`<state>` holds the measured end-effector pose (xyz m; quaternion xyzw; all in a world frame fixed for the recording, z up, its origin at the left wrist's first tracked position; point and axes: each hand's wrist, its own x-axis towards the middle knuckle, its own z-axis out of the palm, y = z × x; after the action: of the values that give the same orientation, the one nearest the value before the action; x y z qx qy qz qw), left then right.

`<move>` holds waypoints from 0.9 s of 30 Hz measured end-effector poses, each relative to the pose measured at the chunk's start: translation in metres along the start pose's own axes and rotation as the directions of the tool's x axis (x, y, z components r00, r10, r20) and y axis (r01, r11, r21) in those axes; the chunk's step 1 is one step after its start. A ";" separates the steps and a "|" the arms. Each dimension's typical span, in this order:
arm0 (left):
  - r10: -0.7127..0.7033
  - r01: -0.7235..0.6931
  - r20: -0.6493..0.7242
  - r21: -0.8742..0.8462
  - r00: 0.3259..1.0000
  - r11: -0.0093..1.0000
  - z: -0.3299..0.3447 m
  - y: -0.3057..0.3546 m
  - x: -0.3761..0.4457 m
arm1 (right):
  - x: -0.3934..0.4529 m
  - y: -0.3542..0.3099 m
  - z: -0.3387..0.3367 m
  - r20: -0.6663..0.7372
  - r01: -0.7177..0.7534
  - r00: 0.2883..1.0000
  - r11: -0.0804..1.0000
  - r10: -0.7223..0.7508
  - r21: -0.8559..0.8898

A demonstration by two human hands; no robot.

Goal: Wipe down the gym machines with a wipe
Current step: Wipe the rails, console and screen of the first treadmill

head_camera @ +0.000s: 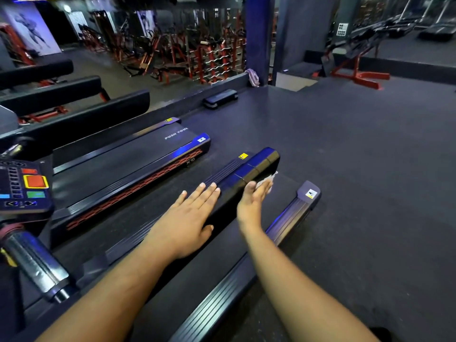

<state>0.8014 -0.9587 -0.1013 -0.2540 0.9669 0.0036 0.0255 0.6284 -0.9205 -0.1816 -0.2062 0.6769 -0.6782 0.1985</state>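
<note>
Room: a dim gym with a dark rubber floor [357,149]; red weight racks [197,55] stand at the back and a blue pillar [259,33] rises behind the treadmills.
Near treadmill: the treadmill [187,280] under the person runs away from the viewer, with a left side rail [246,169] ending in a glossy black cap and a right side rail [291,218] ending in a grey cap with a sticker.
Wipe: a small crumpled white wipe [267,181] sits under the fingers of the right hand, pressed to the inner face of the left side rail near its far end; only its edge shows past the fingertips.
Right hand: the right hand [254,198] is turned on edge, thumb side up, its fingers held out nearly straight against the wipe; whether any finger curls round the wipe I cannot tell.
Left hand: the left hand [190,218] lies flat, palm down, on top of the left side rail, fingers straight and together, thumb out to the side; this grip has hold of nothing.
Hands to each other: the two are just beside one another, the rail's edge between them.
Next treadmill: a second treadmill [138,164] lies to the left, with a red grille along its side.
Console: a control panel [22,186] with coloured buttons at the left edge, a shiny metal handle [34,262] below it.
Containers: I see none holding anything.
</note>
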 end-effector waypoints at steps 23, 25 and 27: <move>-0.039 0.040 -0.053 0.028 0.998 0.999 -0.003 0.005 -0.014 | -0.005 -0.031 -0.051 0.723 0.838 0.544 0.325 -0.427 -0.439; -0.043 0.047 -0.064 0.059 0.997 0.997 0.000 0.004 -0.026 | -0.016 -0.026 -0.054 0.793 0.899 0.439 0.193 -0.422 -0.394; -0.056 0.061 -0.064 0.076 0.996 0.995 0.001 -0.001 -0.043 | 0.005 -0.032 -0.059 0.777 0.876 0.474 0.130 -0.414 -0.465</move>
<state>0.8390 -0.9387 -0.1002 -0.2808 0.9588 -0.0426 0.0053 0.5925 -0.8739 -0.1492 -0.7119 0.6658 -0.1987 -0.1017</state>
